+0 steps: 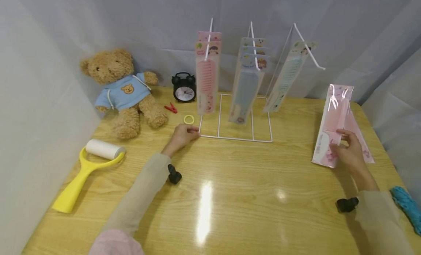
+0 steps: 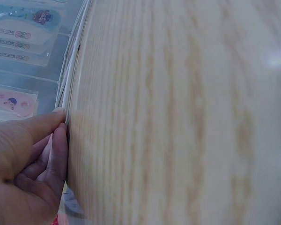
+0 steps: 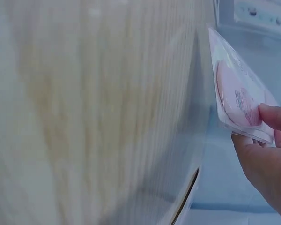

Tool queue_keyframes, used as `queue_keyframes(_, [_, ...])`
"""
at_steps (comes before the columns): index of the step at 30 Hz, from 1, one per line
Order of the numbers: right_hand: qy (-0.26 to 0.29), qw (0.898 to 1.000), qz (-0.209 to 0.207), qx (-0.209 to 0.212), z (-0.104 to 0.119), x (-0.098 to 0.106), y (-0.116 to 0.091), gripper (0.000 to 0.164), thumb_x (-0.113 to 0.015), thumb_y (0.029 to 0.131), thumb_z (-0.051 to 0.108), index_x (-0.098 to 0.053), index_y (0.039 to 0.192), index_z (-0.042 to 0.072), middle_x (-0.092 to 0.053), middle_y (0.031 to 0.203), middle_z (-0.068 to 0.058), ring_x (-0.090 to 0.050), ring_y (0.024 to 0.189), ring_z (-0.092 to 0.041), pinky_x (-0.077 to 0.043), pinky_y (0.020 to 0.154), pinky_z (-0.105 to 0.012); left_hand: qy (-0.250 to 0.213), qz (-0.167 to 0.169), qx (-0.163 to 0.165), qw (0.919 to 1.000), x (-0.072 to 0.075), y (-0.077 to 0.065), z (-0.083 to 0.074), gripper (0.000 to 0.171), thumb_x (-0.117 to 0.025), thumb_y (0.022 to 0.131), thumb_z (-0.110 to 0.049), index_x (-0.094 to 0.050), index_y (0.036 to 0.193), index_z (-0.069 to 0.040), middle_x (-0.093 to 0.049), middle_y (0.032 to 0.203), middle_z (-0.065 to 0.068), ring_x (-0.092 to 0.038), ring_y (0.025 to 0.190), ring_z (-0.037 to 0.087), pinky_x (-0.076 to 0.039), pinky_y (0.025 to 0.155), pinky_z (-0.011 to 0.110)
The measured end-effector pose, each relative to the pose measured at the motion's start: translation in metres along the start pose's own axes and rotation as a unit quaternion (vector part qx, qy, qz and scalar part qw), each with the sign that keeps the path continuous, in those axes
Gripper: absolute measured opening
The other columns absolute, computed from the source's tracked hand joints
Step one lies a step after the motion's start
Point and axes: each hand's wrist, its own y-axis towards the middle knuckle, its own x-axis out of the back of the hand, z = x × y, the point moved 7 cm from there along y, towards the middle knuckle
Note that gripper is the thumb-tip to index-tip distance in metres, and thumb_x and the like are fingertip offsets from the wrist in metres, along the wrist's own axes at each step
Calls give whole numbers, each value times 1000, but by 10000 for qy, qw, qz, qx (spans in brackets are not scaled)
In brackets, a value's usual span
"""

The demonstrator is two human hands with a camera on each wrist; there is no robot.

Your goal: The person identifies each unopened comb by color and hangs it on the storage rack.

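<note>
A white wire display rack (image 1: 235, 138) stands on the table, its base toward me and three hooks rising at the back. My left hand (image 1: 182, 137) pinches the front left corner of the base; in the left wrist view, thumb and forefinger meet at the wire (image 2: 71, 70). Packaged combs hang from the hooks: pink ones (image 1: 207, 79) at left, blue ones (image 1: 245, 90) in the middle, a green one (image 1: 289, 76) at right. My right hand (image 1: 352, 149) grips a pink comb in its clear package (image 1: 333, 118), tilted above the table. Another pink package (image 1: 359, 138) lies partly behind it.
At the left are a teddy bear (image 1: 123, 90) in a blue top and a yellow-handled lint roller (image 1: 80, 178). Near the rack lie a black alarm clock (image 1: 184, 88), a red clip (image 1: 171, 108) and a yellow ring (image 1: 189, 119). A blue cloth bundle (image 1: 406, 207) lies at the right edge.
</note>
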Motion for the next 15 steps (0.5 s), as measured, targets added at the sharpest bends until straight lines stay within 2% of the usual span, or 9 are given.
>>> queue_keyframes(3, [642, 9978, -81, 153, 3, -5, -5, 48, -54, 87, -7, -49, 112, 34, -41, 97, 7, -55, 68, 9, -45, 56, -10, -3, -17, -2, 10000, 0, 1, 0, 29, -66, 88, -8, -66, 113, 8, -69, 101, 23, -65, 94, 32, -50, 84, 36])
queue_keyframes(6, [1439, 9888, -125, 363, 5, -12, -9, 49, -57, 84, -12, -55, 112, 29, -44, 95, 5, -61, 70, 7, -47, 55, -10, -32, -23, -1, 10000, 0, 2, 1, 29, -66, 88, -8, -66, 113, 8, -69, 101, 23, -65, 94, 32, -50, 85, 36])
queue_keyframes(10, [1873, 9802, 26, 649, 15, -25, -17, 48, -63, 83, -12, -58, 115, 24, -44, 97, 3, -63, 72, 4, -49, 55, -11, -58, -21, 31, 10000, 0, 3, 3, 29, -67, 88, -9, -66, 113, 7, -69, 101, 23, -66, 95, 31, -50, 85, 36])
queue_keyframes(13, [1733, 9800, 73, 976, 28, -33, -26, 50, -62, 82, -15, -58, 115, 23, -46, 102, 5, -61, 69, 3, -48, 57, -10, -53, -2, 53, 10000, 0, 4, 4, 30, -66, 88, -9, -66, 113, 7, -69, 102, 22, -66, 95, 31, -51, 85, 36])
queue_keyframes(15, [1812, 9757, 3, 1229, 34, -38, -31, 53, -59, 80, -21, -60, 115, 19, -49, 102, 5, -62, 68, 2, -49, 58, -10, -74, 8, 67, 10000, -1, 3, 4, 30, -66, 88, -9, -66, 113, 7, -69, 102, 22, -66, 95, 31, -51, 84, 36])
